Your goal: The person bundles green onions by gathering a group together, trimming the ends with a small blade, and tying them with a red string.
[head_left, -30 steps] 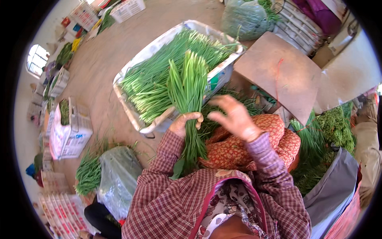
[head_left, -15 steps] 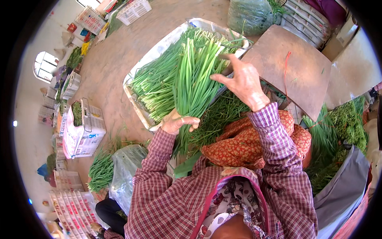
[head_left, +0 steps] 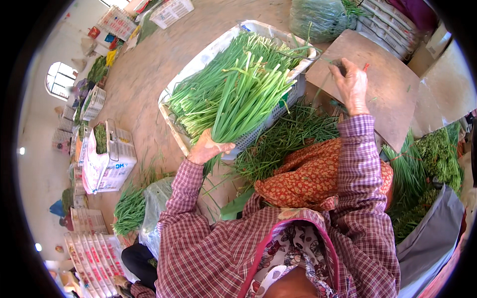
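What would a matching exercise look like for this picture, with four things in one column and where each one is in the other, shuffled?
Things:
1. bunch of green stalks
2. right hand
3. white crate
4. loose green stalks

Places:
A. on the floor, filled with greens
B. over the brown board
C. on the lap, beside the orange patterned cloth
D. in the left hand, over the crate

Pairs: 1-D, 2-B, 3-A, 4-C

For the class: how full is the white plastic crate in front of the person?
Full. Long green stalks are heaped above the rim of the white plastic crate, hiding its floor. The left hand grips a separate bunch over it.
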### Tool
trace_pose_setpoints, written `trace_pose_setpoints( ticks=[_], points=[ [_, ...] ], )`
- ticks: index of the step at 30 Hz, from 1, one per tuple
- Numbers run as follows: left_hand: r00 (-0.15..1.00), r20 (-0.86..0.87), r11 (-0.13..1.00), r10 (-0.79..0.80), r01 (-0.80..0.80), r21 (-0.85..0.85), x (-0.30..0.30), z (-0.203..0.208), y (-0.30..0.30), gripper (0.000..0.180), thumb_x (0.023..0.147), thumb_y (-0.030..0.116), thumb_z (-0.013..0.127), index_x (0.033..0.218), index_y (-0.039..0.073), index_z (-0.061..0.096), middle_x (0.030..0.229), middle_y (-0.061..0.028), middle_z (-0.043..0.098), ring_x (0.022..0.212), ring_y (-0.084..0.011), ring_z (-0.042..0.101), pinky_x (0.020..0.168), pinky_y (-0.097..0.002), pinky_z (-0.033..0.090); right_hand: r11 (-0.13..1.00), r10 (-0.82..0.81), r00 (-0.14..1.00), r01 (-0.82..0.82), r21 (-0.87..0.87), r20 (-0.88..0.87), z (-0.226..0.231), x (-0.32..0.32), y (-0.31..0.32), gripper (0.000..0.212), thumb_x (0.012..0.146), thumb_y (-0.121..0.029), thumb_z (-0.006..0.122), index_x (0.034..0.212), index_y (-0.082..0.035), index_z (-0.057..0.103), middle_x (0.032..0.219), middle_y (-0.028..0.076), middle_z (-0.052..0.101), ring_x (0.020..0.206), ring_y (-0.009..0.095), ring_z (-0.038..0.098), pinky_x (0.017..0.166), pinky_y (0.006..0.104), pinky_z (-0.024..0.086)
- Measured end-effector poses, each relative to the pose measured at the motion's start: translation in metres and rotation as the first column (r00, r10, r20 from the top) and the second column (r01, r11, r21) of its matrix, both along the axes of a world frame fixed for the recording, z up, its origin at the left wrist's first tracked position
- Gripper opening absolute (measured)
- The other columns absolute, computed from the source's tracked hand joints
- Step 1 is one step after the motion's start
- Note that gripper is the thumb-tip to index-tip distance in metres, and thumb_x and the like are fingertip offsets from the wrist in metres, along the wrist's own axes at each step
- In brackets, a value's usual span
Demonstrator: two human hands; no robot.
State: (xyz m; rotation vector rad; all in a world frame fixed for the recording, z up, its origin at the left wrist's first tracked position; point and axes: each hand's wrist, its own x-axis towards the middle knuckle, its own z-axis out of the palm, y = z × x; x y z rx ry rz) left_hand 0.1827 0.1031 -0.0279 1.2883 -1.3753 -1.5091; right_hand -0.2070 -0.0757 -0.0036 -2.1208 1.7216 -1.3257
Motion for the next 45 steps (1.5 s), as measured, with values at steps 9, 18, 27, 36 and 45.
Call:
trace_pose_setpoints(
  ticks=[9, 18, 27, 36, 45],
  points=[
    [0.77, -0.484, 0.892, 0.417, -0.244, 0.381, -0.005, -0.006, -0.016, 0.038, 0.094, 0.017, 0.061, 0.13, 0.005, 0.058, 0.101, -0.0093, 0.072, 0.079, -0.0245, 0.069, 0.067, -0.0376, 0.057, 0.906, 0.421, 0.869, -0.387, 0.172, -0.26, 0.056, 0.083, 0.057, 0.083, 0.078, -0.064, 0.07, 0.131, -0.002, 0.056, 0.122, 0.02, 0.062, 0.12, 0.033, 0.056, 0.101, 0.0448, 0.046],
    [0.406, 0.816, 0.801, 0.413, 0.265, -0.537, -0.023, 0.051, -0.021, 0.063, 0.084, 0.018, 0.07, 0.143, 0.031, 0.051, 0.119, -0.0117, 0.068, 0.099, -0.0281, 0.068, 0.08, -0.0355, 0.055, 0.931, 0.203, 0.911, -0.293, -0.217, -0.359, -0.016, 0.083, 0.035, 0.013, 0.083, -0.017, 0.065, 0.083, -0.007, 0.057, 0.076, 0.012, 0.064, 0.081, 0.031, 0.064, 0.073, 0.0422, 0.051],
    [0.164, 0.756, 0.681, 0.633, 0.345, -0.645, -0.002, 0.052, -0.024, 0.075, 0.082, 0.024, 0.072, 0.149, 0.038, 0.04, 0.132, -0.0052, 0.063, 0.113, -0.0242, 0.066, 0.115, -0.057, 0.023, 0.983, -0.069, 0.909, 0.133, 0.13, -0.41, -0.036, -0.005, 0.004, 0.025, 0.092, -0.029, 0.061, 0.111, -0.012, 0.063, 0.081, 0.012, 0.068, 0.078, 0.033, 0.068, 0.07, 0.0445, 0.055],
    [-0.048, 0.727, 0.608, 0.685, 0.588, -0.533, -0.01, 0.057, -0.035, 0.085, 0.078, 0.004, 0.062, 0.151, 0.038, 0.036, 0.073, -0.0036, 0.052, 0.056, -0.0222, 0.058, 0.049, -0.0376, 0.049, 0.941, 0.289, 0.82, -0.147, 0.305, -0.495, 0.06, 0.114, 0.076, 0.064, 0.084, -0.07, 0.057, 0.077, -0.007, 0.069, 0.062, 0.009, 0.064, 0.055, 0.022, 0.065, 0.048, 0.0342, 0.05],
    [-0.167, 0.72, 0.632, 0.674, 0.635, -0.444, -0.001, 0.058, -0.038, 0.092, 0.077, 0.001, 0.061, 0.154, 0.041, 0.028, 0.071, -0.0024, 0.046, 0.054, -0.0179, 0.056, 0.047, -0.0341, 0.05, 0.986, 0.159, 0.874, -0.113, 0.126, -0.46, -0.032, 0.081, 0.039, 0.028, 0.088, -0.037, 0.066, 0.082, -0.01, 0.069, 0.078, 0.012, 0.069, 0.068, 0.027, 0.069, 0.06, 0.0414, 0.055]
  ],
)
